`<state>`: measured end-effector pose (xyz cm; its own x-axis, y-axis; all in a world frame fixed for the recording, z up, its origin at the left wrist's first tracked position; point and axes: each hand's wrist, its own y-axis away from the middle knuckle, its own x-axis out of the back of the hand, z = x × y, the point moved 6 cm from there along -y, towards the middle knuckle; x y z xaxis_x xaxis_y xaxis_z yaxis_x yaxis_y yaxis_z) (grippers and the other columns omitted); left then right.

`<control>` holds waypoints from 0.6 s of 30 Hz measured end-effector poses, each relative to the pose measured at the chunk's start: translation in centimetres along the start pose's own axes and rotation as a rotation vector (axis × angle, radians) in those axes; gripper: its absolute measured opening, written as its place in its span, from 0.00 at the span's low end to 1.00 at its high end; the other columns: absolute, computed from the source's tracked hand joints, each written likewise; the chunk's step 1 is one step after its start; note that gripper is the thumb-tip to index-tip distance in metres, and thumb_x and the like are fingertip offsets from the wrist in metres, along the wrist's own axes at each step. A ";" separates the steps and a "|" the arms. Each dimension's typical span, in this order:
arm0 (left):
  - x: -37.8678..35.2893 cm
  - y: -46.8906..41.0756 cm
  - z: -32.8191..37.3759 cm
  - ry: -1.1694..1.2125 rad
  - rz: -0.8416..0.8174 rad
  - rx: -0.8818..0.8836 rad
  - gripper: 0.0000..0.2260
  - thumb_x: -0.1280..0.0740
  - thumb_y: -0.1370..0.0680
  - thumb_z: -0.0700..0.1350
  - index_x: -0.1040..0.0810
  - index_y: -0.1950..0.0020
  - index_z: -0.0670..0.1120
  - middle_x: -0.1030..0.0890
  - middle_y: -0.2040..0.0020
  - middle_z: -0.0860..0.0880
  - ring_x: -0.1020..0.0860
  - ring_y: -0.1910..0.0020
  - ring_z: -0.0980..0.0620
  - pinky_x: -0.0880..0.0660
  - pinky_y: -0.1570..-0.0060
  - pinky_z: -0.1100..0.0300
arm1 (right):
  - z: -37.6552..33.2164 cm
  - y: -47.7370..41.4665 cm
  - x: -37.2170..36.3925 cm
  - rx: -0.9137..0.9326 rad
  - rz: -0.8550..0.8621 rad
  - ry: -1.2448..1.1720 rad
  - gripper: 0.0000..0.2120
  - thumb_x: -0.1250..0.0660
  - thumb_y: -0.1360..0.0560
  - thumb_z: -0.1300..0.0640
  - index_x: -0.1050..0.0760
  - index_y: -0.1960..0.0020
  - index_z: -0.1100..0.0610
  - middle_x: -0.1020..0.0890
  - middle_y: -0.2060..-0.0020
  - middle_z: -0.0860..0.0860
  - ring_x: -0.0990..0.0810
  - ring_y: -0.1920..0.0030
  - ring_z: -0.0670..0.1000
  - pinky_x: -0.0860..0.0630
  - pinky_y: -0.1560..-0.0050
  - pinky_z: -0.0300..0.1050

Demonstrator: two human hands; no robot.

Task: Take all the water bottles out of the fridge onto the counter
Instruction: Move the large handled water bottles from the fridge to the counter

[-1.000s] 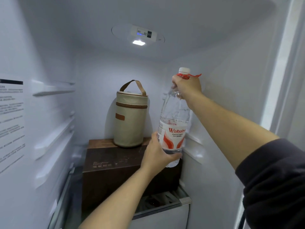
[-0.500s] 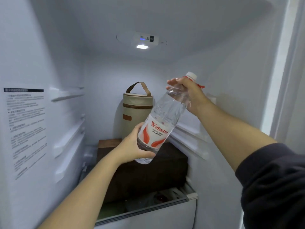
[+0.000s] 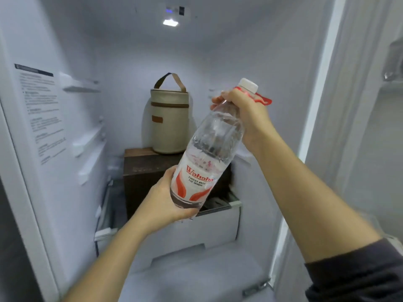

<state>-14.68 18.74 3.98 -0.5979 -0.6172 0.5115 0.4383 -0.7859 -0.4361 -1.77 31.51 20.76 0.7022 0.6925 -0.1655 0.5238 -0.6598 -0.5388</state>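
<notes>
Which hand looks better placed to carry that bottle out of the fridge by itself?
Probably the right hand: its fingers wrap the narrow neck of the water bottle just below the cap, so the bottle could hang from that hold. The left hand only cups the wide base.

White interior walls (image 3: 272, 62); ceiling light (image 3: 170, 22) lit
</notes>
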 end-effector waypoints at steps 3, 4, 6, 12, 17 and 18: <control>-2.7 4.1 -2.8 -0.001 -0.052 0.060 0.43 0.18 0.39 0.55 0.41 0.33 0.66 0.25 0.44 0.66 0.23 0.46 0.64 0.25 0.60 0.74 | 4.4 4.1 1.4 -0.092 0.035 0.017 0.02 0.28 0.30 0.60 0.20 0.61 0.58 0.15 0.60 0.55 0.16 0.56 0.54 0.20 0.43 0.55; -3.7 5.3 -3.8 -0.006 -0.074 0.083 0.44 0.18 0.40 0.54 0.41 0.32 0.65 0.25 0.43 0.66 0.23 0.46 0.63 0.25 0.59 0.74 | 5.9 5.3 1.9 -0.128 0.053 0.032 0.03 0.28 0.29 0.60 0.19 0.61 0.58 0.14 0.61 0.54 0.16 0.56 0.54 0.20 0.43 0.54; -5.4 7.2 -6.1 -0.005 -0.123 0.137 0.44 0.18 0.40 0.54 0.39 0.32 0.65 0.25 0.41 0.65 0.22 0.45 0.62 0.23 0.56 0.71 | 8.8 7.6 2.8 -0.199 0.082 0.073 0.06 0.29 0.26 0.62 0.18 0.62 0.56 0.14 0.61 0.54 0.15 0.55 0.53 0.20 0.44 0.52; -8.5 9.6 -9.8 -0.058 -0.200 0.210 0.41 0.20 0.40 0.60 0.37 0.33 0.65 0.24 0.41 0.65 0.22 0.46 0.62 0.23 0.55 0.71 | 14.1 10.9 4.5 -0.363 0.169 0.147 0.02 0.27 0.26 0.58 0.18 0.58 0.54 0.13 0.62 0.49 0.14 0.57 0.49 0.20 0.46 0.50; -9.5 10.0 -11.7 -0.057 -0.230 0.244 0.43 0.20 0.41 0.60 0.38 0.32 0.67 0.25 0.42 0.67 0.22 0.44 0.61 0.20 0.48 0.64 | 15.3 11.9 5.0 -0.361 0.197 0.161 0.02 0.27 0.27 0.59 0.18 0.58 0.56 0.14 0.64 0.49 0.14 0.59 0.49 0.19 0.50 0.48; -9.6 10.0 -11.9 -0.054 -0.235 0.247 0.42 0.20 0.41 0.60 0.38 0.33 0.67 0.25 0.42 0.67 0.21 0.45 0.61 0.21 0.49 0.65 | 15.4 12.0 4.9 -0.366 0.202 0.167 0.03 0.27 0.27 0.59 0.18 0.59 0.55 0.14 0.64 0.49 0.14 0.59 0.49 0.19 0.50 0.49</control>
<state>-12.52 17.23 -14.16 -0.6682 -0.4145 0.6178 0.4462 -0.8878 -0.1130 0.52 31.46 0.74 0.8605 0.5022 -0.0859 0.4829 -0.8577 -0.1765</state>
